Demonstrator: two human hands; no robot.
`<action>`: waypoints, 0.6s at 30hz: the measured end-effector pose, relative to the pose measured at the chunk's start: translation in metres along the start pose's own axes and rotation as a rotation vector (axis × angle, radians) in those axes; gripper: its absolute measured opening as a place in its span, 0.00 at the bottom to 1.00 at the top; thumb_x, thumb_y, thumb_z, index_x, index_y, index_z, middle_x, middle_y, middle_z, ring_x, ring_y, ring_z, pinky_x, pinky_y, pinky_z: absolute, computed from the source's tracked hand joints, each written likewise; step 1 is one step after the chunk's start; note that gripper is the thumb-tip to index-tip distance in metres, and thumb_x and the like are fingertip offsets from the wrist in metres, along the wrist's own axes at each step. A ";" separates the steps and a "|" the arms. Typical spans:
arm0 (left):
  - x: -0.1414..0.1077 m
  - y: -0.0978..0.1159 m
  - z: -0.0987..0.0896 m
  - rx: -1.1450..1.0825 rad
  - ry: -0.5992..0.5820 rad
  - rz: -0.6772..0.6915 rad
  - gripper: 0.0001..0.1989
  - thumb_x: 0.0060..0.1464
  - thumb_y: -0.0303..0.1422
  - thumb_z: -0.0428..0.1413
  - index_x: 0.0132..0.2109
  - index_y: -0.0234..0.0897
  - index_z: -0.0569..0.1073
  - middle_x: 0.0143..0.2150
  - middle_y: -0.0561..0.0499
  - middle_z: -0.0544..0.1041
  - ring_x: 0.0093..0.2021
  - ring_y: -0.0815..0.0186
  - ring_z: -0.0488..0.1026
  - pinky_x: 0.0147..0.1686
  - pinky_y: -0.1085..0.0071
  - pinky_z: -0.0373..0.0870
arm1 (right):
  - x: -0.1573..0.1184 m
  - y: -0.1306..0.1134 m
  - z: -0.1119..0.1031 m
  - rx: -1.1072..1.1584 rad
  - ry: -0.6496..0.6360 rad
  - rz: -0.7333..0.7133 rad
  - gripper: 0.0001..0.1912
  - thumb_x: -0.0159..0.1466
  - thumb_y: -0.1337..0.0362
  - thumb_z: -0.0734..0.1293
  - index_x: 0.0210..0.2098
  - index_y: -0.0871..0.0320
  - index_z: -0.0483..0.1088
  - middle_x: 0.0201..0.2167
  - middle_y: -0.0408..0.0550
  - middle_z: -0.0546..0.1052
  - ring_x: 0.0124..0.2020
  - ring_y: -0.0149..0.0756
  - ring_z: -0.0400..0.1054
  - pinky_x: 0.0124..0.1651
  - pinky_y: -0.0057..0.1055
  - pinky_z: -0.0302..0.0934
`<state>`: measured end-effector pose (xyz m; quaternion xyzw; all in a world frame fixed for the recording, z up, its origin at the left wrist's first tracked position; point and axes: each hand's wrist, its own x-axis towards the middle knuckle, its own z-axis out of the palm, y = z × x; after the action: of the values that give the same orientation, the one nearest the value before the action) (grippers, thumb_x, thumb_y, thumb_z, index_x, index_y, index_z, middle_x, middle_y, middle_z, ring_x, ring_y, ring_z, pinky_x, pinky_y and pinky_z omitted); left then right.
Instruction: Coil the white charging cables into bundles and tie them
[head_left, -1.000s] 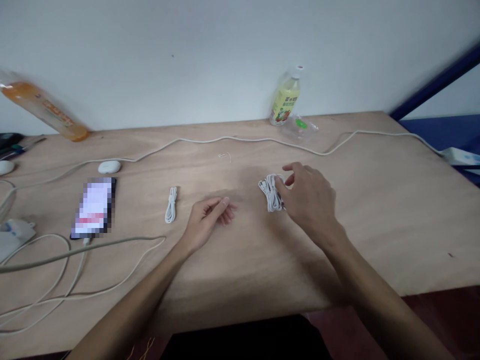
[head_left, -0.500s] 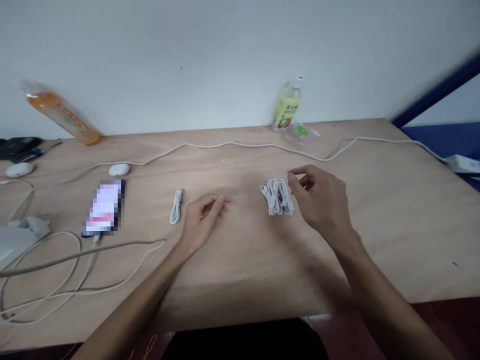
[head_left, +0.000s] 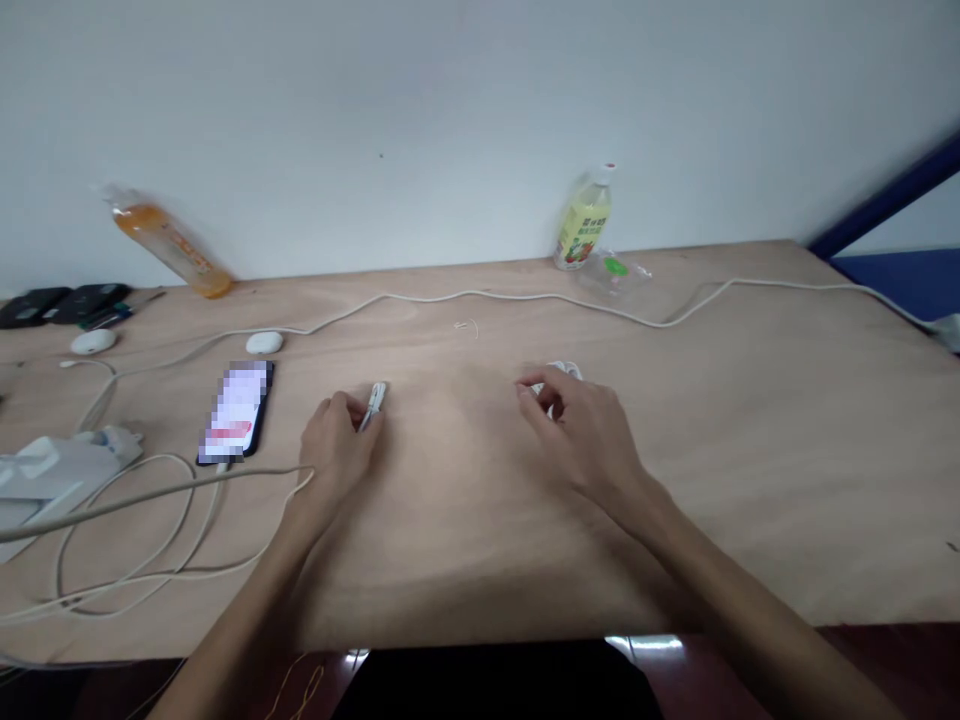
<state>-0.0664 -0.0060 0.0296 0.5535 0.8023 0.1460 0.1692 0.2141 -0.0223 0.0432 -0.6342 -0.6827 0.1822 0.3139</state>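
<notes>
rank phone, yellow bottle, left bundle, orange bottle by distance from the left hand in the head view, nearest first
1. Left bundle: at the left hand, partly covered
2. Phone: left of the hand
3. Orange bottle: back left, tilted
4. Yellow bottle: back right

On the pale brown wooden surface (head_left: 450, 520), the left hand (head_left: 339, 445) has its fingers at a slim white cable bundle (head_left: 376, 397). The right hand (head_left: 585, 425), fingers curled, partly hides coiled white cables (head_left: 568, 368); beyond, a yellow-labelled plastic bottle (head_left: 585, 222) stands near the grey-white wall (head_left: 420, 110).
</notes>
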 end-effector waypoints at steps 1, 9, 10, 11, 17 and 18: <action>-0.001 0.001 0.001 -0.049 -0.009 0.010 0.07 0.58 0.40 0.61 0.37 0.42 0.74 0.42 0.44 0.85 0.46 0.48 0.83 0.48 0.56 0.76 | -0.001 -0.001 0.004 0.013 -0.027 -0.009 0.09 0.69 0.60 0.67 0.39 0.53 0.80 0.25 0.44 0.79 0.25 0.37 0.70 0.34 0.33 0.55; -0.011 0.028 0.030 -0.849 -0.214 0.292 0.15 0.53 0.45 0.69 0.38 0.39 0.79 0.36 0.48 0.87 0.37 0.58 0.84 0.40 0.65 0.78 | 0.000 -0.002 0.038 0.444 -0.190 -0.020 0.08 0.70 0.59 0.67 0.41 0.53 0.79 0.26 0.42 0.78 0.28 0.37 0.71 0.35 0.34 0.59; -0.012 0.034 0.035 -0.929 -0.257 0.308 0.16 0.52 0.44 0.71 0.39 0.39 0.79 0.36 0.48 0.87 0.37 0.59 0.84 0.41 0.65 0.79 | 0.002 -0.001 0.043 0.530 -0.192 -0.014 0.09 0.70 0.58 0.68 0.45 0.53 0.79 0.27 0.42 0.77 0.29 0.37 0.71 0.35 0.34 0.60; -0.013 0.039 0.039 -0.998 -0.309 0.321 0.17 0.52 0.43 0.72 0.40 0.38 0.79 0.35 0.48 0.87 0.37 0.59 0.85 0.42 0.65 0.79 | 0.004 0.001 0.048 0.624 -0.185 0.004 0.12 0.70 0.55 0.68 0.47 0.54 0.78 0.27 0.41 0.77 0.29 0.37 0.70 0.34 0.33 0.60; -0.017 0.051 0.064 -1.228 -0.507 0.247 0.26 0.39 0.42 0.81 0.39 0.38 0.77 0.31 0.51 0.87 0.32 0.61 0.85 0.39 0.65 0.83 | 0.010 0.012 0.069 1.008 -0.213 0.134 0.22 0.64 0.43 0.74 0.45 0.53 0.75 0.26 0.36 0.69 0.22 0.30 0.59 0.25 0.31 0.55; -0.018 0.050 0.066 -1.238 -0.524 0.233 0.26 0.39 0.41 0.81 0.39 0.37 0.77 0.32 0.50 0.87 0.32 0.61 0.85 0.39 0.66 0.83 | 0.010 0.013 0.070 1.033 -0.217 0.132 0.22 0.64 0.43 0.75 0.44 0.53 0.74 0.25 0.36 0.68 0.22 0.29 0.58 0.26 0.30 0.55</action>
<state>0.0105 -0.0022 -0.0070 0.4545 0.4386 0.4565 0.6267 0.1779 0.0001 -0.0151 -0.4161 -0.4914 0.5785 0.5008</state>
